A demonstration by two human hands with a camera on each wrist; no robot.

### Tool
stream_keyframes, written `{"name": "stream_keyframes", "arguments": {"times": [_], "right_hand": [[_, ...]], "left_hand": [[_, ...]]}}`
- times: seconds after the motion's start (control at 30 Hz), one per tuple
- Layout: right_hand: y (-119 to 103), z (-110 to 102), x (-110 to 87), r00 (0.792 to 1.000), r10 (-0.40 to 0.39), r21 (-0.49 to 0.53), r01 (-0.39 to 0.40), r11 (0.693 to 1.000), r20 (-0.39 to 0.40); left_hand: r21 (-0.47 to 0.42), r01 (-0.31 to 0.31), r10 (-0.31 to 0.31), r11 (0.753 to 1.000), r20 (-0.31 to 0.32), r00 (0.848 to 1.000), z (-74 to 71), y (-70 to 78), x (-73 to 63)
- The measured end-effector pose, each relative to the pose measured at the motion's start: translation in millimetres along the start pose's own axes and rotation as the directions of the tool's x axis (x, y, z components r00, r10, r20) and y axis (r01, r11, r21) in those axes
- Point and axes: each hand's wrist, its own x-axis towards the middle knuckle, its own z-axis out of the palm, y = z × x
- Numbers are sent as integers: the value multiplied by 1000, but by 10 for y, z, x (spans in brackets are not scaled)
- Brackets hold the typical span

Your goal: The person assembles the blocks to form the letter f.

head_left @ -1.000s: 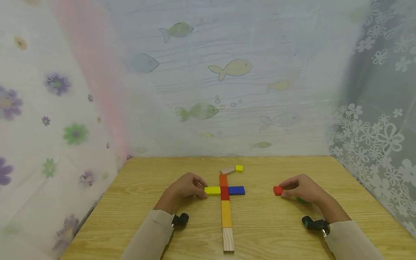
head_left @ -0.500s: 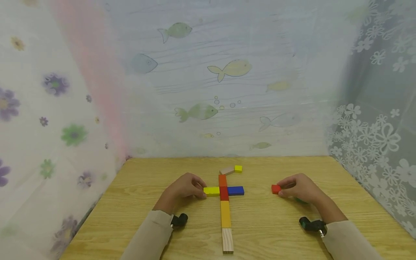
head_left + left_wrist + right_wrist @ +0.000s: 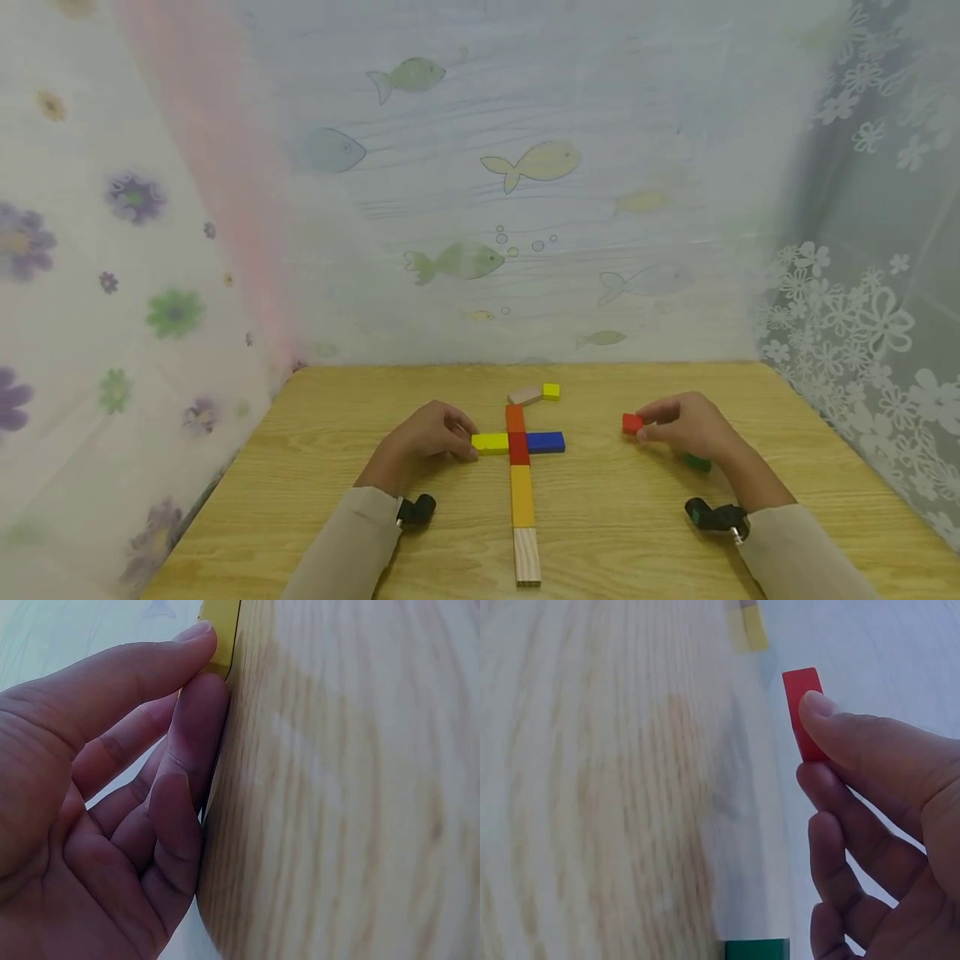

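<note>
My left hand point(image 3: 433, 432) pinches the outer end of a yellow block point(image 3: 491, 444) between thumb and fingers, low at the table top. That block is the left arm of a flat cross. A dark red block point(image 3: 519, 450) lies at its centre, a blue block point(image 3: 546, 442) on the right, an orange-red block point(image 3: 515, 418) above, and an orange block point(image 3: 522, 497) and a plain wood block point(image 3: 527, 557) below. To the right, my right hand point(image 3: 686, 427) holds a small red block point(image 3: 805, 712) between thumb and fingertips, raised over the table.
A green block point(image 3: 697, 462) lies on the table under my right hand. Behind the cross, a plain wood block point(image 3: 525, 395) lies slanted beside a small yellow cube point(image 3: 551, 392). A fish-print curtain point(image 3: 525, 250) hangs at the table's point(image 3: 337, 392) far edge.
My right hand has moved a little left and up with the red block, and more of the green block shows. The left hand has stayed on the yellow block.
</note>
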Motion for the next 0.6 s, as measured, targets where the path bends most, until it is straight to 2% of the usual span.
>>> {"name": "stream_keyframes", "arguments": {"times": [0.6], "right_hand": [[-169, 92, 246, 1000, -1, -20, 1, 1000, -15]], "left_hand": [[11, 15, -15, 1000, -9, 1000, 3, 7, 5]]}}
